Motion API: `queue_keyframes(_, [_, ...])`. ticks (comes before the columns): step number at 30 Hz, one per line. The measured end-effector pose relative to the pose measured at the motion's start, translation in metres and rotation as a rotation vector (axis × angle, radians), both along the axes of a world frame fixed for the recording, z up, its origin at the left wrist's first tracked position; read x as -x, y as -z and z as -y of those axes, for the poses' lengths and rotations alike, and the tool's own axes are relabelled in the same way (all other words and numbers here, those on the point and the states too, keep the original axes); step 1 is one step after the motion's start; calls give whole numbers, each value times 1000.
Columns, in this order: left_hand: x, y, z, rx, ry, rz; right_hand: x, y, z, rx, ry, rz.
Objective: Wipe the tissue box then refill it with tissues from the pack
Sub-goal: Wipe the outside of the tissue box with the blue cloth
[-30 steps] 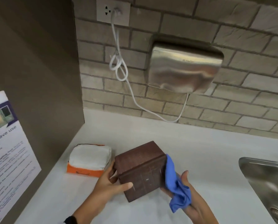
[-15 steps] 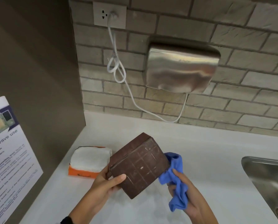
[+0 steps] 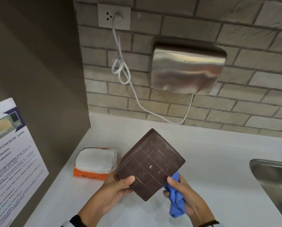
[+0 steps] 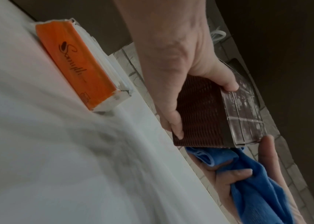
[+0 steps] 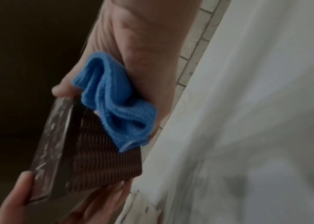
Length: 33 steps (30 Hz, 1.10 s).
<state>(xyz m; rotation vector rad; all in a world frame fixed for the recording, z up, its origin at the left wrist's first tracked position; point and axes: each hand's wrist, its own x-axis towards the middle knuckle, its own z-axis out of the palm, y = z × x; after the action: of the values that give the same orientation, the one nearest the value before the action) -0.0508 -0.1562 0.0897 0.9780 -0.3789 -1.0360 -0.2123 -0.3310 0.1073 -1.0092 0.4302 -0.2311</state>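
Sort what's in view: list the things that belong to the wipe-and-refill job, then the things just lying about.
Job:
tissue box, gripped by left hand
blue cloth, held in right hand
tissue pack on the counter

Not the job:
hand dryer
white cord
wall socket
sink
microwave notice

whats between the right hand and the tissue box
The blue cloth, bunched in the right hand against the tissue box side; clearest in the right wrist view.
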Motion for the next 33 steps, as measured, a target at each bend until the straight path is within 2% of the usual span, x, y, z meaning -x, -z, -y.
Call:
queue_keyframes(7, [-2, -10, -9, -121, 134, 129, -6, -12, 12, 165, -21, -18])
queue_keyframes(12, [-16, -22, -10, -83, 217, 227, -5, -15, 18, 157, -51, 19])
queue_keyframes(16, [-27, -33, 0, -95, 270, 316, -3, -14, 23, 283, -143, -46])
queue_keyframes(20, [-26, -28, 12, -160, 124, 379, -3, -10, 29, 402, -152, -123])
queue_keyframes(24, [-22, -6, 17, -205, -42, 453, -5, -18, 44, 577, 87, -186])
queue_keyframes(28, [-18, 10, 20, -217, -47, 556, -18, -45, 43, 747, 207, -180])
queue_keyframes(31, [-17, 18, 22, -225, -57, 597, -39, -64, 36, 893, 197, -124])
queue_keyframes(33, [-15, 21, 24, -233, -66, 620, -58, -64, 30, 1057, 137, -132])
